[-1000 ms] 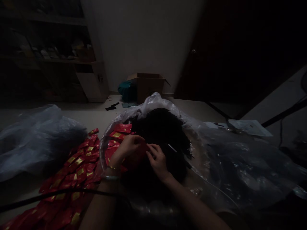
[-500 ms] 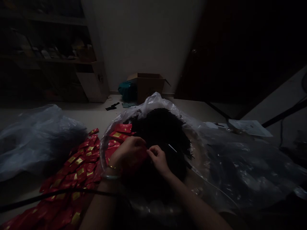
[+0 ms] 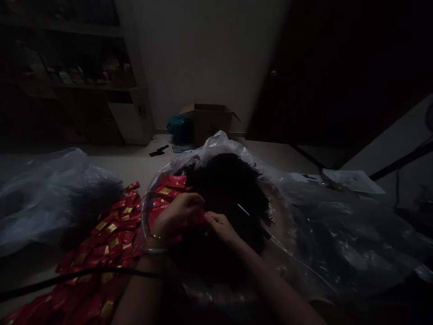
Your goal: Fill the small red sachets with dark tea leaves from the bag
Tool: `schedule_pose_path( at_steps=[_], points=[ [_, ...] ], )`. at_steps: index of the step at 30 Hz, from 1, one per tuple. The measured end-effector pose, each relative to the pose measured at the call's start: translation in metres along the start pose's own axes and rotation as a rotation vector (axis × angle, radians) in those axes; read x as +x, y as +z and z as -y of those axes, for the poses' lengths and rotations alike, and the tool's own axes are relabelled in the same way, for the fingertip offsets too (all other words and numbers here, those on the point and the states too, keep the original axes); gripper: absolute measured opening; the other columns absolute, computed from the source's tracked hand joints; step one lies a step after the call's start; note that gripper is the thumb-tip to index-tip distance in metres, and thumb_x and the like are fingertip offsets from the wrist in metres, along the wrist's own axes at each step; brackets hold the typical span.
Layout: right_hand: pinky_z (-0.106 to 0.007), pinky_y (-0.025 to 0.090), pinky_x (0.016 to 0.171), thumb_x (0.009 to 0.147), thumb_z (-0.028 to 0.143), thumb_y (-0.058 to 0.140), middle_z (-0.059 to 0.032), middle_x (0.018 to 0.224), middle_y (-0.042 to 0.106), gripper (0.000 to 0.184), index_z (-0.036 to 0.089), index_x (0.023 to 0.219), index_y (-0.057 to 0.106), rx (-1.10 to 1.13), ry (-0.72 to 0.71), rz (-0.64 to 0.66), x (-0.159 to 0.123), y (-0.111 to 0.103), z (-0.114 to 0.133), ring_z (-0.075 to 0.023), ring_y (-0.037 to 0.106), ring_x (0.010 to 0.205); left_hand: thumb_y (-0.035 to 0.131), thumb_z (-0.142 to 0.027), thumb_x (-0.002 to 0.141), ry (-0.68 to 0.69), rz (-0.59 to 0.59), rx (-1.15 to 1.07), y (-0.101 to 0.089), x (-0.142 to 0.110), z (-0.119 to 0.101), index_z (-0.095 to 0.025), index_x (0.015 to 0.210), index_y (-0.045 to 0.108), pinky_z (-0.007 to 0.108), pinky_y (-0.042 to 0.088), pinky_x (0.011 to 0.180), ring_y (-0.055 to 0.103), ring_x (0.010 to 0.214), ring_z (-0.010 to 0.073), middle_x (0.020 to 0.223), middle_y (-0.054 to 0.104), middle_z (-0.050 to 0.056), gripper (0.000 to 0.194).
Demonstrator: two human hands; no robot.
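No text, brand or number can be read. At near left, red packets (image 3: 95,258) carry gold label patches (image 3: 112,228), too small and dark to make out. Farther right, 1 upper packet (image 3: 176,181) bears small pale marks, also illegible. At far right, the pale sheet (image 3: 355,179) is too dim to tell any print on it.
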State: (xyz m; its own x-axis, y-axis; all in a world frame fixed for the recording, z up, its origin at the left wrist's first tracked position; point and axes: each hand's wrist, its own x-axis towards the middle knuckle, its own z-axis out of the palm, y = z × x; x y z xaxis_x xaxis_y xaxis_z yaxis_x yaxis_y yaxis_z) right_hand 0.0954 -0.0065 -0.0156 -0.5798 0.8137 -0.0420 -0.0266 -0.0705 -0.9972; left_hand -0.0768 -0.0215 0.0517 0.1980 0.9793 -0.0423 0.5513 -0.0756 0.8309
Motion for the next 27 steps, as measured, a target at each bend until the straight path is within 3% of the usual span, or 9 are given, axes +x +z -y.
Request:
schedule_pose_path(
  at_steps=[3, 5, 8, 11, 13, 17, 22, 25, 27],
  points=[
    [-0.023, 0.047, 0.051, 0.079, 0.054, 0.055, -0.001, 0.072, 0.061, 0.039, 0.018, 0.08, 0.07, -0.038, -0.021, -0.078, 0.001, -0.002, 0.0, -0.0108, 0.054, 0.058, 0.062, -0.029, 0.066, -0.013, 0.056, 0.113, 0.007, -0.001, -0.007, -0.019, 0.117, 0.055, 0.027, 0.049, 0.075, 0.061, 0.089, 0.0198, 0.101, 0.066, 0.005, 0.052],
    [-0.023, 0.047, 0.052, 0.079, 0.053, 0.055, -0.0024, 0.082, 0.064, 0.038, 0.02, 0.088, 0.071, -0.048, -0.032, -0.105, 0.003, -0.004, 0.0, -0.0124, 0.057, 0.064, 0.068, -0.029, 0.062, -0.003, 0.011, 0.266, 0.011, 0.0, -0.01, -0.02, 0.119, 0.054, 0.029, 0.047, 0.079, 0.06, 0.093, 0.0214, 0.107, 0.064, 0.007, 0.059],
    [-0.026, 0.05, 0.057, 0.079, 0.052, 0.055, -0.0045, 0.097, 0.066, 0.038, 0.021, 0.093, 0.071, -0.055, -0.043, -0.118, 0.005, -0.009, 0.002, -0.0174, 0.061, 0.08, 0.062, -0.029, 0.07, -0.001, -0.063, 0.409, 0.016, 0.0, -0.012, -0.021, 0.11, 0.058, 0.028, 0.045, 0.075, 0.06, 0.089, 0.0204, 0.101, 0.065, 0.007, 0.042],
    [-0.032, 0.051, 0.075, 0.077, 0.044, 0.06, -0.0056, 0.097, 0.069, 0.029, 0.02, 0.085, 0.073, -0.114, -0.112, -0.195, 0.005, -0.013, 0.006, -0.0212, 0.062, 0.092, 0.058, -0.028, 0.072, -0.034, -0.046, 0.342, 0.014, 0.0, -0.011, -0.021, 0.101, 0.061, 0.025, 0.044, 0.065, 0.061, 0.078, 0.0182, 0.089, 0.068, 0.004, 0.03],
    [-0.035, 0.049, 0.082, 0.073, 0.037, 0.066, -0.0058, 0.09, 0.07, 0.02, 0.019, 0.078, 0.073, -0.164, -0.155, -0.275, 0.005, -0.015, 0.008, -0.0217, 0.063, 0.09, 0.059, -0.031, 0.071, -0.044, -0.028, 0.251, 0.012, 0.0, -0.011, -0.02, 0.097, 0.063, 0.024, 0.044, 0.063, 0.062, 0.078, 0.0185, 0.088, 0.068, 0.004, 0.028],
    [-0.034, 0.05, 0.077, 0.071, 0.033, 0.067, -0.0046, 0.08, 0.068, 0.015, 0.019, 0.074, 0.069, -0.172, -0.189, -0.38, 0.004, -0.014, 0.009, -0.0207, 0.063, 0.08, 0.061, -0.03, 0.068, -0.026, 0.019, 0.152, 0.009, 0.001, -0.01, -0.019, 0.097, 0.064, 0.023, 0.044, 0.061, 0.062, 0.077, 0.0184, 0.089, 0.069, 0.004, 0.031],
    [-0.03, 0.049, 0.072, 0.071, 0.04, 0.065, -0.0063, 0.094, 0.06, 0.022, 0.018, 0.07, 0.063, -0.102, -0.274, -0.508, 0.008, -0.014, 0.003, -0.0183, 0.059, 0.083, 0.058, -0.028, 0.067, -0.08, 0.174, 0.14, 0.002, 0.001, -0.006, -0.013, 0.074, 0.064, 0.021, 0.037, 0.05, 0.055, 0.059, 0.014, 0.064, 0.062, -0.001, 0.018],
    [-0.029, 0.047, 0.069, 0.07, 0.04, 0.065, -0.004, 0.084, 0.056, 0.022, 0.018, 0.068, 0.061, -0.177, -0.302, -0.587, 0.008, -0.016, 0.003, -0.0161, 0.055, 0.076, 0.058, -0.028, 0.067, -0.127, 0.245, -0.033, -0.002, -0.002, -0.002, -0.013, 0.079, 0.064, 0.02, 0.038, 0.05, 0.055, 0.06, 0.0133, 0.066, 0.061, -0.002, 0.021],
    [-0.028, 0.046, 0.067, 0.072, 0.039, 0.063, -0.0019, 0.076, 0.056, 0.021, 0.018, 0.07, 0.06, -0.169, -0.284, -0.55, 0.007, -0.016, 0.005, -0.0154, 0.054, 0.07, 0.06, -0.029, 0.067, -0.114, 0.234, -0.114, -0.003, -0.002, 0.0, -0.013, 0.091, 0.064, 0.02, 0.043, 0.056, 0.058, 0.068, 0.0149, 0.076, 0.065, -0.001, 0.03]
  ],
)
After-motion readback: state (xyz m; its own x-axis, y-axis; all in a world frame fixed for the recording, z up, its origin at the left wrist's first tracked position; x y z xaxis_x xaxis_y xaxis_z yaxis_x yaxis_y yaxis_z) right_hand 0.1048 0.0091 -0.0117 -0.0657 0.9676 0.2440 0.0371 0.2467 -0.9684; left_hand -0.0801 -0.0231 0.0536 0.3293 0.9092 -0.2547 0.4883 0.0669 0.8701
